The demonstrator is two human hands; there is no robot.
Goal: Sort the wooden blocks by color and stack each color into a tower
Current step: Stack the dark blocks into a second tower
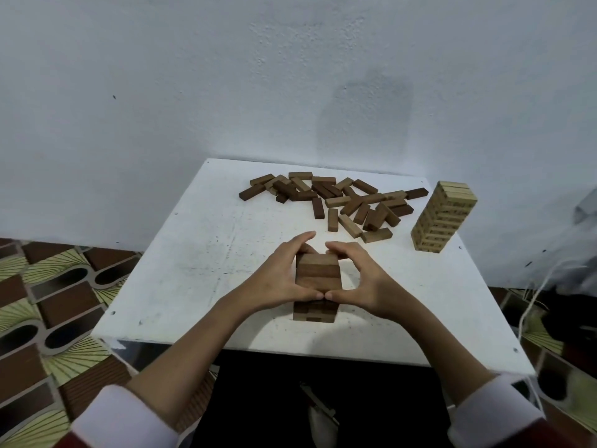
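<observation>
A white square table (200, 253) stands against a pale, rough-plastered wall (161, 76), its top scuffed and speckled with small dark marks. The wall carries a darker blotchy patch (365, 114) above the table. Patterned floor tiles (48, 302) in brown, black and yellow-green spread out to the left. At the right edge, light string (536, 295) trails beside something dark, perhaps a bag, too blurred to tell.

Left hand (284, 279) and right hand (358, 279) curl inward facing each other, thumb tips apparently touching, forearms reaching forward.
</observation>
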